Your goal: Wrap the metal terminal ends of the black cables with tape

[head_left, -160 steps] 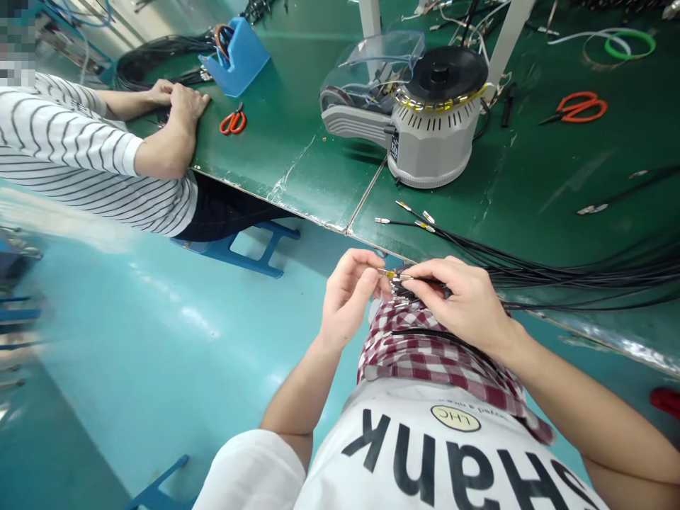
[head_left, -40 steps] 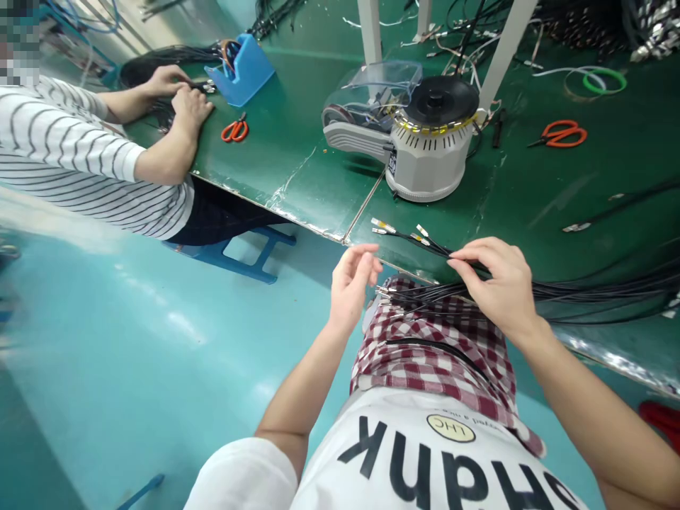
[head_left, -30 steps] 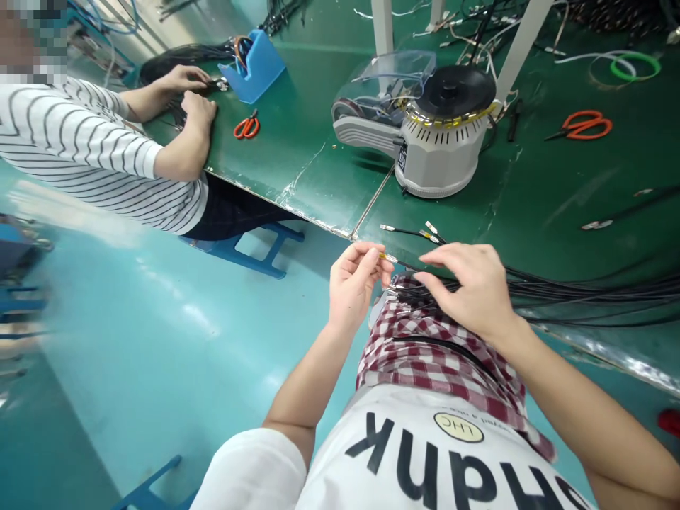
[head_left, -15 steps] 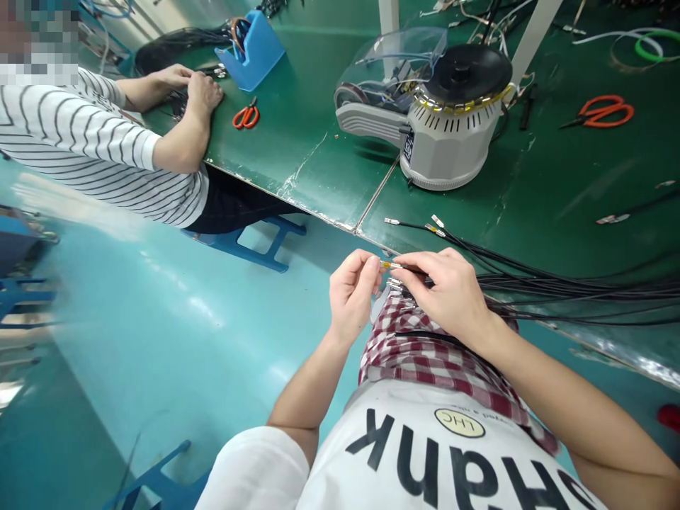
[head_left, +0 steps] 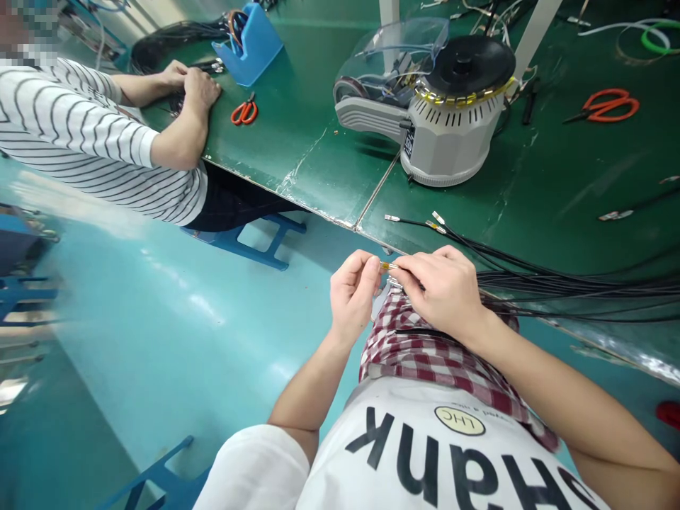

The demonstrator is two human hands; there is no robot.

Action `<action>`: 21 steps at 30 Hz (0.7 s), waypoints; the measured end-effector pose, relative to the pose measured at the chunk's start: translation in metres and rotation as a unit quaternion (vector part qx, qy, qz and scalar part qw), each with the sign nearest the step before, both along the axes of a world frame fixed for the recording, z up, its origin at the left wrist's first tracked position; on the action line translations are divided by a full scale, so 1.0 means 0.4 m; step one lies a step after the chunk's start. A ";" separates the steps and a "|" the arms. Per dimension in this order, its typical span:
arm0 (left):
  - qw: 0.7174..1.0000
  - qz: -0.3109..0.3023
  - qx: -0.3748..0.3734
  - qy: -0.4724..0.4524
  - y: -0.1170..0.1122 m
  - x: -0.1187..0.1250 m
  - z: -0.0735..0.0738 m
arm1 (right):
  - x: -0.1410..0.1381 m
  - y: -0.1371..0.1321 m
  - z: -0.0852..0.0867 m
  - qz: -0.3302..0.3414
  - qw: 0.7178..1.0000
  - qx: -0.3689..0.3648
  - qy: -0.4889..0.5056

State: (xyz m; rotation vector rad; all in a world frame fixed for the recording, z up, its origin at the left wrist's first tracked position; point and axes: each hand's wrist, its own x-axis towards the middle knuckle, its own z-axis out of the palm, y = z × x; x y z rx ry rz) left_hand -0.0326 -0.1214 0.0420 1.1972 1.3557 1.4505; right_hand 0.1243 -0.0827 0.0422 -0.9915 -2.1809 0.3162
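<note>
Head view: hands together just off the edge of the bench [head_left: 557, 177].
Left hand [head_left: 353, 297]: fingertips almost closed, pinching a brass terminal [head_left: 387, 265].
Right hand [head_left: 438, 290]: curled, holding black wires [head_left: 557, 287] that trail along the bench edge.
Risk: a loose pinch could drop the terminal onto the checked cloth [head_left: 425, 358] in the lap.

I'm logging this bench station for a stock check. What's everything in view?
automatic tape dispenser: one, grey and black, on the bench
scissors: two, orange, either side of the dispenser
blue holder: one, blue, far bench
black wires: one bundle, black, metal-tipped, right of the hands
green workbench: one, green, ahead
stools: two, blue, on the floor
co-worker: one, striped top, seated left
plaid cloth: one, red and white, on the lap
left hand: pinching a yellow-banded terminal
right hand: on the same wire end
</note>
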 end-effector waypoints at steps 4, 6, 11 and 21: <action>1.000 -0.002 0.000 -0.007 -0.001 -0.001 -0.002 | -0.006 -0.006 -0.001 -0.009 1.000 0.024 -0.017; 1.000 -0.006 -0.004 -0.009 -0.001 -0.001 -0.002 | -0.006 -0.006 -0.001 -0.002 0.999 -0.036 -0.001; 0.999 -0.007 -0.021 -0.029 0.002 0.000 -0.002 | 0.007 -0.004 -0.008 0.003 0.998 -0.069 0.008; 0.999 -0.001 -0.037 -0.019 -0.009 0.006 -0.005 | 0.013 -0.010 -0.019 0.005 1.000 0.007 -0.010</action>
